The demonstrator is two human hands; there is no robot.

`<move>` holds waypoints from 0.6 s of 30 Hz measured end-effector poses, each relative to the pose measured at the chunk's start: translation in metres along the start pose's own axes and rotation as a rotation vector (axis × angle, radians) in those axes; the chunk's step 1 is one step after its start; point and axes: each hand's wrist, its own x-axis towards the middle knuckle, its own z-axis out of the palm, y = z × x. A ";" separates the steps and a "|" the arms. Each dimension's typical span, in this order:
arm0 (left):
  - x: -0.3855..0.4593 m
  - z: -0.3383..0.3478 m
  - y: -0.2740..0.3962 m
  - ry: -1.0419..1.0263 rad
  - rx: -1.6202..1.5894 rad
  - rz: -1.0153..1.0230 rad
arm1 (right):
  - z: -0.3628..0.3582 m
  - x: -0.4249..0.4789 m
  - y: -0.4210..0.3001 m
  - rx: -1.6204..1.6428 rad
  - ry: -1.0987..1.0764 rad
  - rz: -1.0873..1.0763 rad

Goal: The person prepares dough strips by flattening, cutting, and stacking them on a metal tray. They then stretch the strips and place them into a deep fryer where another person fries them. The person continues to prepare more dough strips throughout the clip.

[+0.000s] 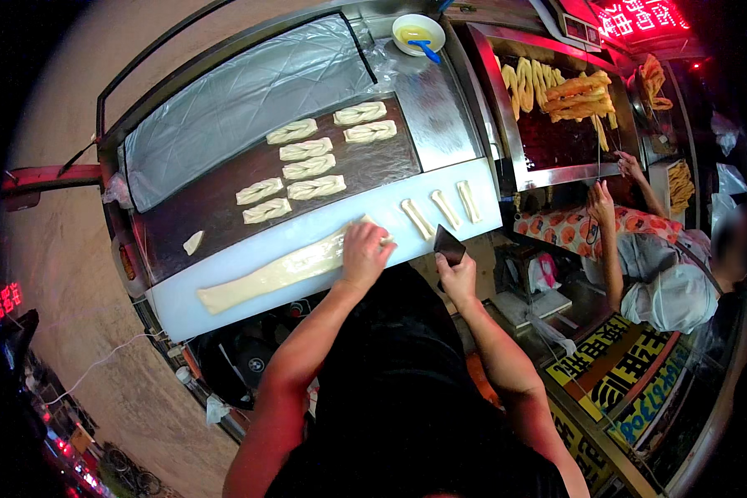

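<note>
A long flat sheet of raw dough [280, 267] lies along the white cutting board [180, 311]. My left hand [366, 252] is at its right end, fingers bent down on the dough; the fingertips partly hide that end. My right hand [458, 274] grips a dark, broad-bladed dough cutter [449, 246] at the board's front edge, right of the sheet. Just beyond the cutter lie separate dough strips [418, 219]. Several folded dough pieces [316, 187] rest on the dark work surface behind the board, with a small dough scrap [193, 243] at its left.
A white bowl [418, 31] with yellowish liquid and a blue-handled utensil [424, 50] stands at the back. Right of the board is a metal-rimmed fryer [557, 177] with fried dough sticks [577, 96]. A co-worker's hands [600, 202] hold long thin sticks there. A silvery cover [243, 93] lies behind the work surface.
</note>
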 end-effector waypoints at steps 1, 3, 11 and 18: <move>0.003 -0.001 -0.008 -0.006 -0.026 -0.147 | 0.000 0.000 0.000 0.003 0.003 -0.007; 0.014 -0.006 -0.025 0.044 0.071 -0.265 | -0.001 -0.003 -0.004 -0.009 0.014 -0.008; 0.049 -0.012 -0.022 -0.596 0.064 -0.284 | 0.001 -0.004 -0.006 -0.059 0.023 -0.071; 0.053 0.006 -0.012 -0.705 -0.704 -0.418 | -0.011 -0.005 -0.011 -0.119 0.081 -0.079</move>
